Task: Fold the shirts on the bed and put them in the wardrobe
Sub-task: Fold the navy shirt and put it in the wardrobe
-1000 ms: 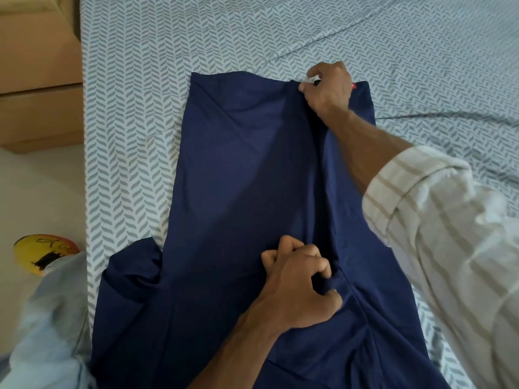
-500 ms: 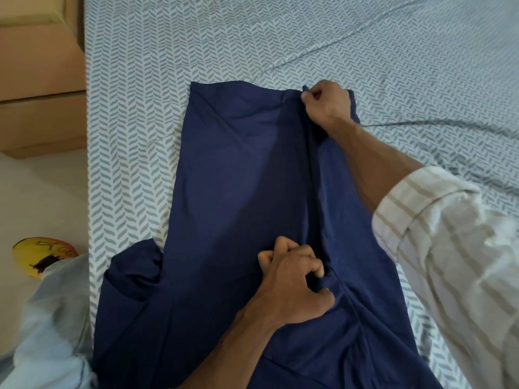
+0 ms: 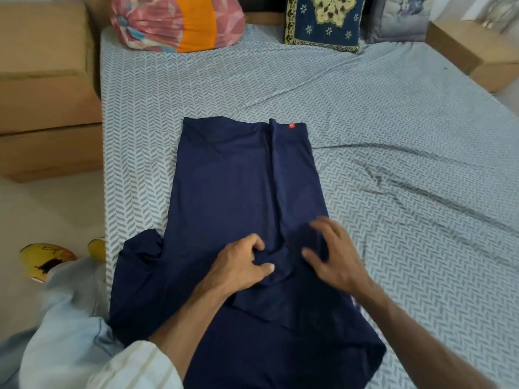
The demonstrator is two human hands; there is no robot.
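Navy shirt lies partly folded on our bed, hem end toward the pillows. Our left hand pinches a bunched fold at its middle, fingers curled; our right hand, blurred, spreads its fingers just beside, gripping nothing.

At the top of the frame, a pink and orange bundle and a dark blue embroidered cushion lie side by side. A grey cushion is at the upper right. A yellow object lies on the floor at lower left.
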